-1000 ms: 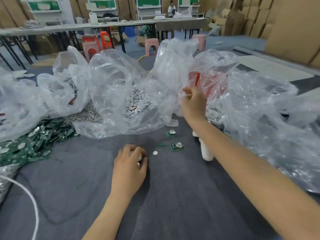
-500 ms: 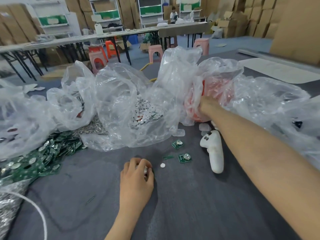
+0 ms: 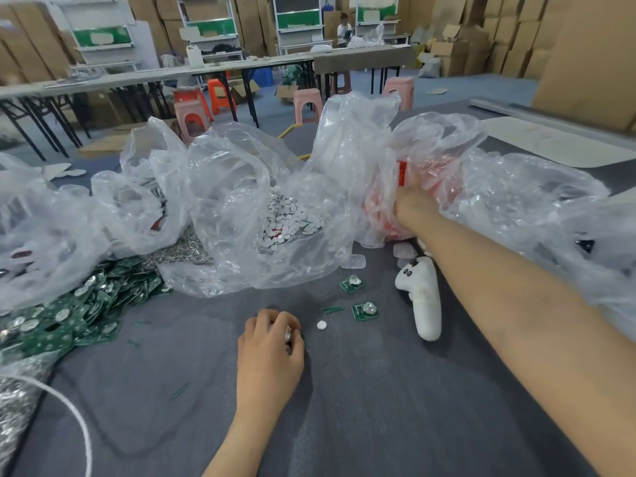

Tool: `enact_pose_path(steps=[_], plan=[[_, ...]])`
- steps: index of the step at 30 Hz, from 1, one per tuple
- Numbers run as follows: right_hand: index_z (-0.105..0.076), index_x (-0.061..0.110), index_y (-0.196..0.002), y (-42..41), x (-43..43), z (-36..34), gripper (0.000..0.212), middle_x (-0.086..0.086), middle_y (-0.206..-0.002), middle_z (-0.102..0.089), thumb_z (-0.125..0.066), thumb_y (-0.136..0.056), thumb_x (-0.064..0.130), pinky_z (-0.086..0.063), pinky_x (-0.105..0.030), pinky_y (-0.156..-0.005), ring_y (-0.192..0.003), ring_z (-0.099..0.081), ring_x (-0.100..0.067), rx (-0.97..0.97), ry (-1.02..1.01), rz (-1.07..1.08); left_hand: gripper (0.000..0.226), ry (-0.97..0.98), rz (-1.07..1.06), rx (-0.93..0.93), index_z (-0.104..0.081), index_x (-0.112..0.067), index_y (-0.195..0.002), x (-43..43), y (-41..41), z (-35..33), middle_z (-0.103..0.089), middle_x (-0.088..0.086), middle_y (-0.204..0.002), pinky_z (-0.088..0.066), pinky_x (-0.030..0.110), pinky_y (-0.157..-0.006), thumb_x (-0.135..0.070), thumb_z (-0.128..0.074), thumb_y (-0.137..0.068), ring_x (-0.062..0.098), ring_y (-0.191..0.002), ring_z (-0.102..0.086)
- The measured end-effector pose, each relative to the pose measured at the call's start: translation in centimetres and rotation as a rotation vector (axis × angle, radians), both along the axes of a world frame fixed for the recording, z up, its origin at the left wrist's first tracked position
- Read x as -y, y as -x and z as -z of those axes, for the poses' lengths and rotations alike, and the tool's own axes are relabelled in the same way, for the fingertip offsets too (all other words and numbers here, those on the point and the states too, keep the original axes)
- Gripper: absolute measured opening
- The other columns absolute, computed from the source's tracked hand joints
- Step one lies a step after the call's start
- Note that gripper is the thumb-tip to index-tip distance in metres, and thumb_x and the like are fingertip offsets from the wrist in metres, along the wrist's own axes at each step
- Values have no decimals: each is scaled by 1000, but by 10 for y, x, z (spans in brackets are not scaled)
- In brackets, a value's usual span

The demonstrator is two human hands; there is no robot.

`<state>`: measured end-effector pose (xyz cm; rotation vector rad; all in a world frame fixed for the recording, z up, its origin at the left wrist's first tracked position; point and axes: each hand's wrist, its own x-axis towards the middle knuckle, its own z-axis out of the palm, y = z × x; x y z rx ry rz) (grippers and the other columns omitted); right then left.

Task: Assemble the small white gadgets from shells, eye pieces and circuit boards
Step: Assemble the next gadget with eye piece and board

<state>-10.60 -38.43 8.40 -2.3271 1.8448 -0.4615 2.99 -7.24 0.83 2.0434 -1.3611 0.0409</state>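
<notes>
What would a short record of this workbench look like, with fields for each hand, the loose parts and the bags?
Left hand: curled round a small silvery piece
Right hand: inside the bag of red pieces; fingers hidden
Loose parts: white gadget, near circuit board, far circuit board, white disc
Middle: bag of white discs
Far left: pile of green boards
Surface: grey table

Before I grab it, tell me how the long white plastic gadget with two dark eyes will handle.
The long white plastic gadget looks moulded and smooth, so probably stiff and a bit slippery. Its rounded body lies on the grey mat, and might roll if nudged.
</notes>
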Motion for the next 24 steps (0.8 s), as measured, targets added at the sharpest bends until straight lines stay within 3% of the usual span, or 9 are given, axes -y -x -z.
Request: enact_pose_path(steps=[3,5,7,10,13,15,17,19,24], plan=[[-44,8,-129,16,-1,-20,33,-16,-131,-46,-33,-97,8,-37,-37,-72,-100,-54,-31,84,211,-73,16,-9,0,-1,-62,-18,-80,1,-2,2,-55,-2,-91,-40,38,-76,-5,-71,-76,25,-85,-48],[-56,1,-105,31,0,-39,21,-18,-119,-50,-38,-95,4,-40,-38,-69,-91,-57,-34,97,351,-36,16,-18,-3,3,-62,-19,-81,1,-2,3,-55,-2,-92,-40,38,-76,-6,-71,-76,25,-86,-48],[-63,-2,-96,56,8,-50,24,-21,-126,-47,-45,-98,13,-43,-39,-73,-92,-58,-37,148,384,65,16,-21,-9,7,-62,-19,-80,2,-3,5,-55,-2,-92,-40,39,-76,-7,-71,-77,26,-86,-48],[-68,-3,-103,106,24,-54,39,-20,-127,-55,-43,-100,26,-43,-38,-90,-107,-56,-36,326,331,277,17,-15,-12,-5,-61,-21,-80,3,-5,6,-54,-3,-91,-40,39,-76,-7,-71,-77,26,-87,-48],[-63,-2,-116,155,28,-42,45,-19,-131,-51,-36,-101,31,-41,-39,-93,-111,-54,-35,511,334,604,19,-8,-13,-13,-62,-21,-79,2,-4,7,-55,-3,-90,-40,39,-75,-5,-72,-76,26,-87,-49],[-54,-3,-126,179,26,-27,45,-20,-134,-50,-45,-98,31,-42,-41,-96,-116,-54,-36,534,187,688,19,-12,-12,-10,-63,-20,-79,2,-3,7,-55,-2,-90,-40,39,-75,-4,-72,-75,27,-87,-49],[-46,0,-134,188,22,-7,51,-21,-135,-51,-57,-93,28,-41,-40,-98,-121,-52,-35,436,-81,647,19,-14,-11,-3,-63,-20,-78,3,-4,7,-55,-1,-91,-41,40,-75,-4,-71,-76,27,-87,-50],[-47,-1,-132,186,14,2,46,-23,-136,-48,-54,-95,26,-40,-39,-99,-122,-49,-37,282,-208,576,19,-14,-9,0,-63,-20,-78,2,-4,6,-55,-1,-91,-41,41,-75,-3,-72,-75,28,-87,-50],[-69,1,-98,150,6,-1,21,-21,-108,-66,-51,-87,2,-46,-35,-86,-102,-59,-37,88,-46,131,19,-14,-5,-5,-64,-17,-79,1,-4,4,-57,1,-92,-42,42,-77,0,-72,-75,30,-88,-51]])
